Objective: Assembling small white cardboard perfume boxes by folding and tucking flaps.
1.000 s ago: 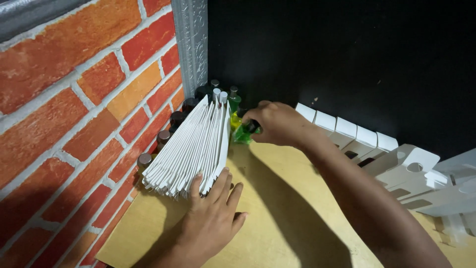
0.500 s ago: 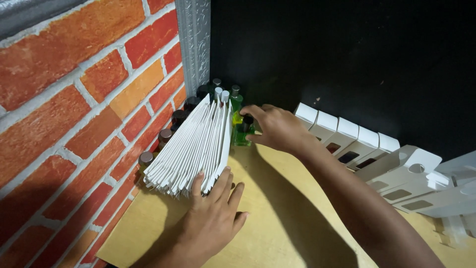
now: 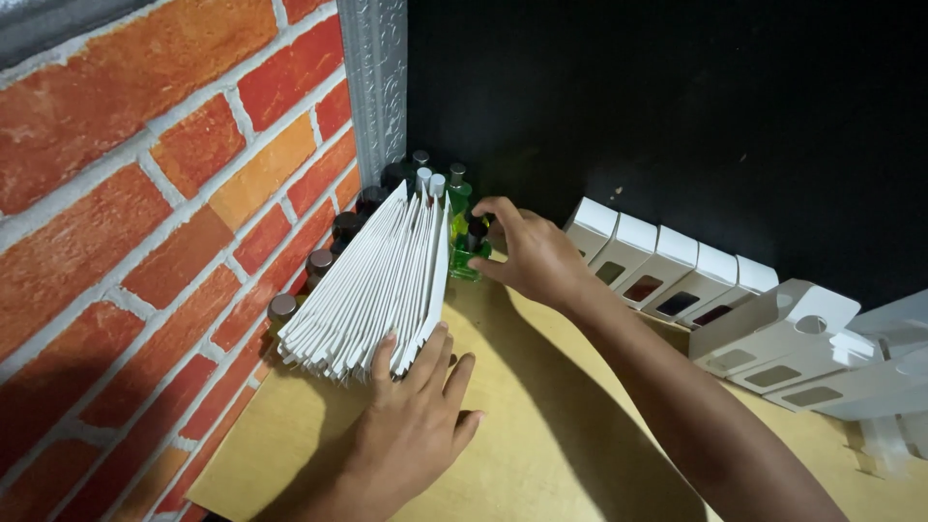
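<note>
1. The red brick wall (image 3: 145, 222) fills my left side, and a black panel (image 3: 677, 106) closes off the back beyond a grey moulded corner strip (image 3: 375, 77).
2. The tan tabletop (image 3: 541, 425) runs under both my arms.
3. A fanned stack of flat white cartons (image 3: 372, 285) leans toward the brick wall, its lower edges resting on the tabletop.
4. Assembled white window boxes (image 3: 667, 266) stand in a row against the black panel, with more lying tipped over at the far right.
5. My left hand (image 3: 416, 416) lies flat, fingers spread and open; the fingertips touch the near end of the carton stack. It grips nothing.
6. My right hand (image 3: 527, 253) reaches into the corner, fingers curled around a small green bottle (image 3: 467, 253) just right of the stack. The thumb is below, the fingers on top.
7. Dark-capped bottles (image 3: 319, 263) line the brick wall behind the stack, with a few more in the corner.
</note>
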